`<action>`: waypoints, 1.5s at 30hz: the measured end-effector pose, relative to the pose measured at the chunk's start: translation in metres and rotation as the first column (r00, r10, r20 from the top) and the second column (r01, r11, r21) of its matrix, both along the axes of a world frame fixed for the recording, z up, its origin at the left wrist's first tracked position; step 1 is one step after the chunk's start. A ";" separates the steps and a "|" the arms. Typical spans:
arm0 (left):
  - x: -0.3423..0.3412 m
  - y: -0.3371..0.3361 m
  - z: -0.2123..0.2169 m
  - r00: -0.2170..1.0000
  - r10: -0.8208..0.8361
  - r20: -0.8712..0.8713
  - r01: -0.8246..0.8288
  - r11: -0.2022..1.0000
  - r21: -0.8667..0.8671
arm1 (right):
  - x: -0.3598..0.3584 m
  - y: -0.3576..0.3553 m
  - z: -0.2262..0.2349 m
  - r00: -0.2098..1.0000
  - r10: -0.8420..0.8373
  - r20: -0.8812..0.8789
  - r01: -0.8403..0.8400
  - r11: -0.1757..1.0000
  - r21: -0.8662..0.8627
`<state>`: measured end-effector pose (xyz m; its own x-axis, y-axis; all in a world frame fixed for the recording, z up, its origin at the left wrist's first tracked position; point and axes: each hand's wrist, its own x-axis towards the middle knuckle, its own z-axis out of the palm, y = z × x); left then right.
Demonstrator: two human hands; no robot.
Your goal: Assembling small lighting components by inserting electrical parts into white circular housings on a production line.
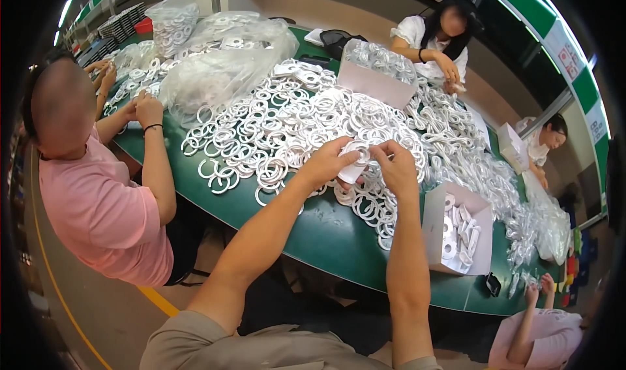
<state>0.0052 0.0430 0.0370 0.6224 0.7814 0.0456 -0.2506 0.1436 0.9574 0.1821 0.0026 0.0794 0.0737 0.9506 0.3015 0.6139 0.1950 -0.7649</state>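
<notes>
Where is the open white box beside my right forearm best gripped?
Probably hold the box two-handed by its left and right walls, coming from the near edge of the table: it stands open-topped, its flat walls rising around the white parts.

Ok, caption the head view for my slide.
Left hand holding a white piece, right hand at its edge, above white rings heaped on a green table.

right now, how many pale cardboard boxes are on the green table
3 pale cardboard boxes: near box at lower right, far box beyond the heap of white rings, third box farther right; others may be hidden.
</notes>
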 end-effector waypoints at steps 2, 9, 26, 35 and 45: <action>0.001 0.001 0.000 0.999 0.032 -0.023 -0.033 0.999 -0.021 | -0.002 -0.001 -0.001 0.991 -0.123 -0.050 0.119 0.990 -0.071; -0.006 0.008 -0.001 0.975 0.197 0.101 -0.174 0.965 -0.198 | 0.026 -0.008 -0.006 0.910 -0.206 -0.359 0.169 0.977 -0.133; -0.008 0.008 -0.012 0.971 0.200 0.132 -0.188 0.977 -0.099 | -0.011 0.031 -0.025 0.766 -0.590 0.257 0.428 0.765 0.482; 0.012 0.015 -0.041 0.867 0.161 0.472 0.054 0.910 -0.410 | -0.036 -0.041 -0.027 0.953 -0.287 0.096 0.146 0.713 0.686; 0.001 0.008 -0.042 0.914 0.162 0.373 -0.085 0.973 -0.215 | -0.001 -0.033 -0.014 0.846 0.030 -0.532 -0.254 0.900 -0.353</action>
